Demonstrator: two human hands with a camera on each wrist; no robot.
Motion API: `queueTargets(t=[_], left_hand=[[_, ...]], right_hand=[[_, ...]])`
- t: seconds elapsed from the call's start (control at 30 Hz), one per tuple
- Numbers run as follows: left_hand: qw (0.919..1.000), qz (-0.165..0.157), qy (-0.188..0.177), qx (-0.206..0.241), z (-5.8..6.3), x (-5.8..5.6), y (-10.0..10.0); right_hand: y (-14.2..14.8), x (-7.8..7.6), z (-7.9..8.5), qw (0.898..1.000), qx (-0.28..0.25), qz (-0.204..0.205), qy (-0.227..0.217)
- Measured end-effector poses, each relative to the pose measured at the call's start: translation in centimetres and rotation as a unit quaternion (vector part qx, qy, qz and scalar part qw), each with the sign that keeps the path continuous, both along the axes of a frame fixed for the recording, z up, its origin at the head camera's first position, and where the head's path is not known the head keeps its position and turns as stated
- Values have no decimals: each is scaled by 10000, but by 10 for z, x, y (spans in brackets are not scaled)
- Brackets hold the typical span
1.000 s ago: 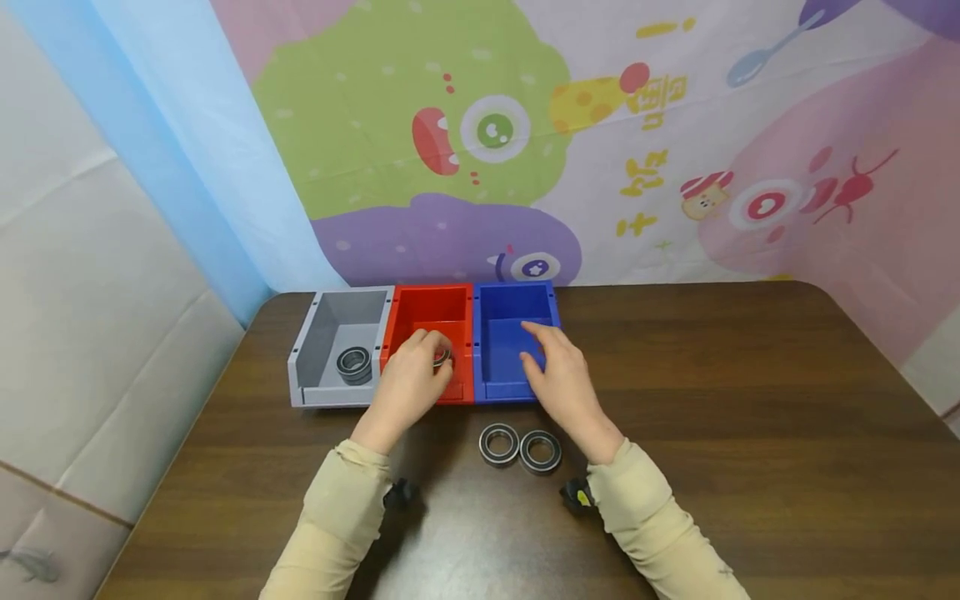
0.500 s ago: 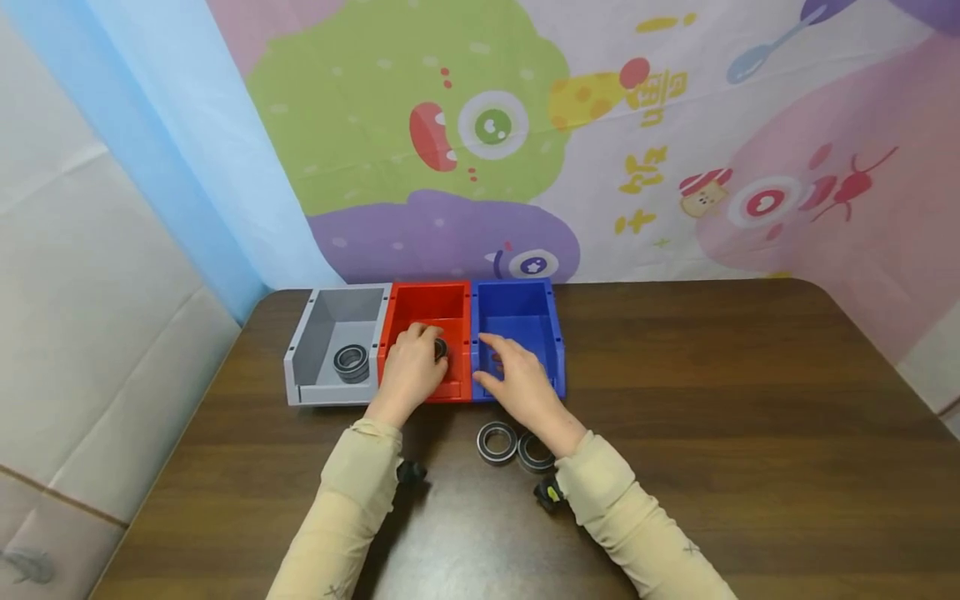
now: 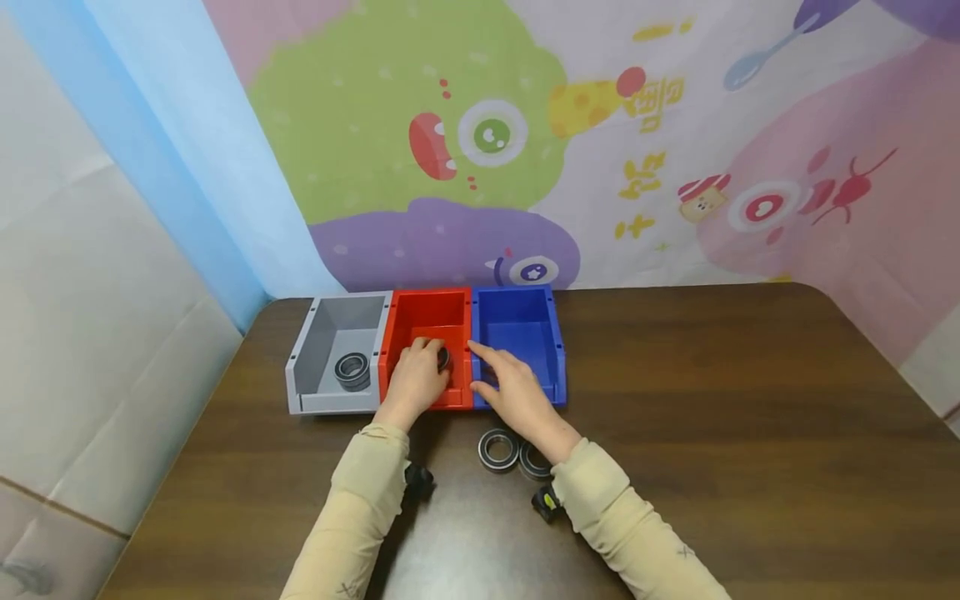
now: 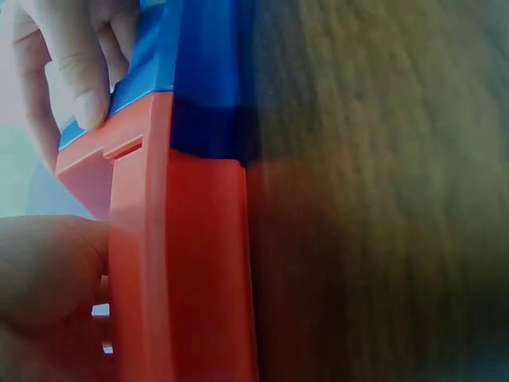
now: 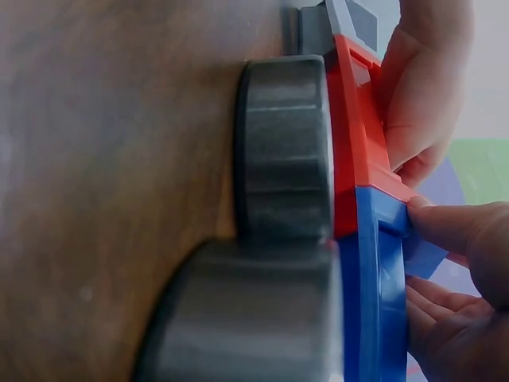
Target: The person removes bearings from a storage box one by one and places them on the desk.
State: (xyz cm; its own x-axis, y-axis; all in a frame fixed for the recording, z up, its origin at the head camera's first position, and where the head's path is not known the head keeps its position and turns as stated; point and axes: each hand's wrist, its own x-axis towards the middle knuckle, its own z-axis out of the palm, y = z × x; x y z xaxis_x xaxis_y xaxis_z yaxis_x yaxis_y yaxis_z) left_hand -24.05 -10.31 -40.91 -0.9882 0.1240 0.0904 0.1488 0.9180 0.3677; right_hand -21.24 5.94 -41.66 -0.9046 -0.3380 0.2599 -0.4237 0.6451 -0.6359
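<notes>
In the head view my left hand (image 3: 414, 379) reaches into the red bin (image 3: 432, 308) and grips a bearing (image 3: 443, 359), mostly hidden behind the fingers. My right hand (image 3: 517, 396) rests at the wall between the red bin and the blue bin (image 3: 517, 329). Its index fingertip and thumb touch that wall; in the right wrist view the thumb (image 5: 445, 223) lies at the wall's front corner, other fingers inside the blue bin. Two ring bearings (image 3: 498, 451) lie side by side on the table in front, the right one (image 3: 534, 461) partly covered by the right arm.
A grey bin (image 3: 330, 400) adjoins the red one on the left, with stacked bearings (image 3: 352, 371) inside. The wooden table (image 3: 712, 417) extends to the right, and a cartoon-printed cloth (image 3: 420, 167) hangs behind its back edge.
My right hand has moved left from over the blue bin to the wall between it and the red bin. The left hand stays in the red bin with the bearing, shifting slightly.
</notes>
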Motion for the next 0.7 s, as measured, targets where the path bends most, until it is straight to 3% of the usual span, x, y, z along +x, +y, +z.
queueTargets(t=[0.27,0.7], left_hand=[[9998,24,188,-85,-7,-1,0],[9989,175,384,224,-8,-1,-1]], right_hand=[[0,2,-4,9999,71,93,-5],[-1,-3,-3,9989,-304,172,-323]])
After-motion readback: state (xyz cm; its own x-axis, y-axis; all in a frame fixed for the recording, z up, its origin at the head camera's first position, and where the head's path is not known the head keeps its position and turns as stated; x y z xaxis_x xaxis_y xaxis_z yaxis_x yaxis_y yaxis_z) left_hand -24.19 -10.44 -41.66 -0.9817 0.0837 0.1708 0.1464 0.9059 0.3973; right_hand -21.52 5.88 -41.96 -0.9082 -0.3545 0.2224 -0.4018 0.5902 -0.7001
